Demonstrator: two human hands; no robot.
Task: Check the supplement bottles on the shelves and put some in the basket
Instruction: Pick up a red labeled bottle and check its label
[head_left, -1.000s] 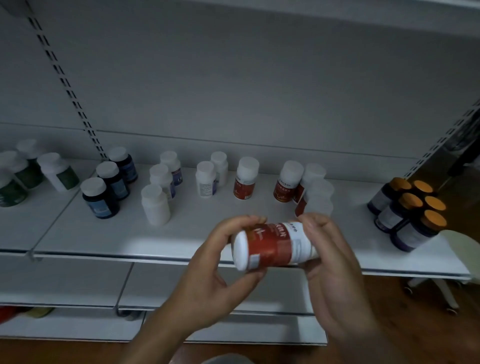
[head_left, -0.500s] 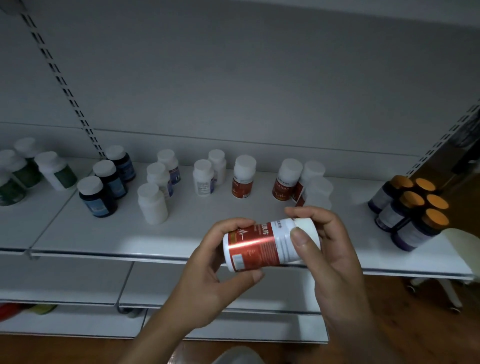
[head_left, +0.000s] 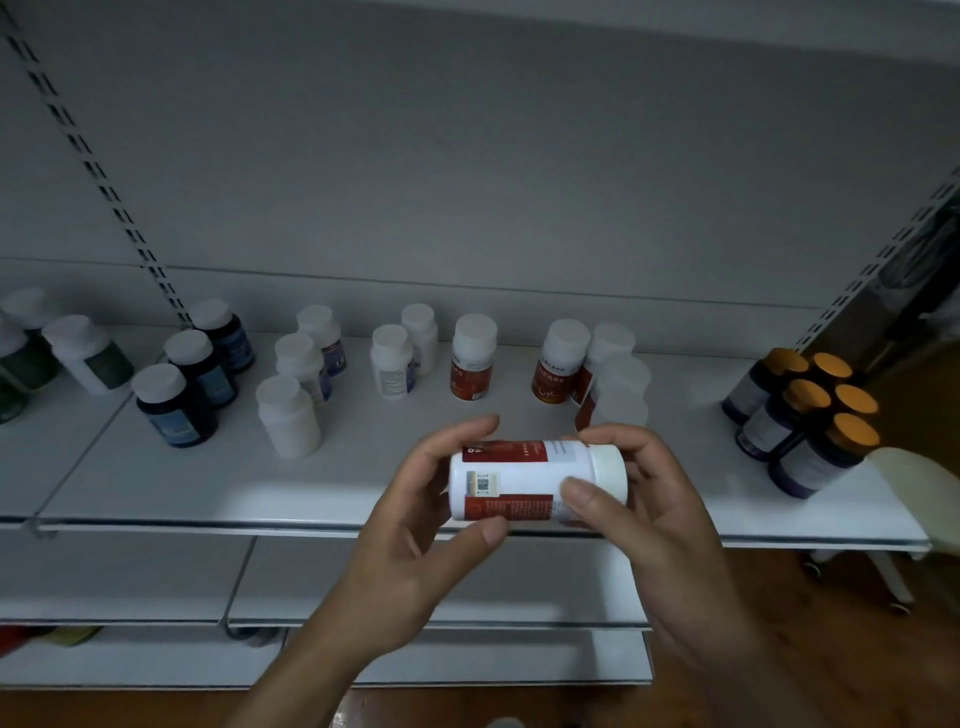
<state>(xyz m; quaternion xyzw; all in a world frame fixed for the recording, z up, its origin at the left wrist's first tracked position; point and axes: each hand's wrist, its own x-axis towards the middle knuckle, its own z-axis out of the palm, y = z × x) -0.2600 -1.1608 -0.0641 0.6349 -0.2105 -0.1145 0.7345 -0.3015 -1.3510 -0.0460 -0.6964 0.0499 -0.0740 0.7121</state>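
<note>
A white bottle with a red label (head_left: 524, 480) lies sideways in front of the shelf, held between both hands, cap to the right. My left hand (head_left: 421, 525) grips its base end with fingers above and thumb below. My right hand (head_left: 644, 509) grips the cap end, thumb pressed on the label. A white patch with a small code faces me. More red-label bottles (head_left: 471, 358) stand on the white shelf (head_left: 208, 483) behind. No basket is in view.
Dark blue bottles (head_left: 171, 408) and plain white bottles (head_left: 288, 415) stand left of centre, green-label ones (head_left: 88, 356) at far left, orange-capped dark bottles (head_left: 810, 431) at right. Lower shelves (head_left: 130, 577) sit below. A white chair edge (head_left: 919, 493) shows at right.
The bottle has been turned in my hands, so a white patch with a code now faces me instead of the red front. Both hands stayed in much the same place.
</note>
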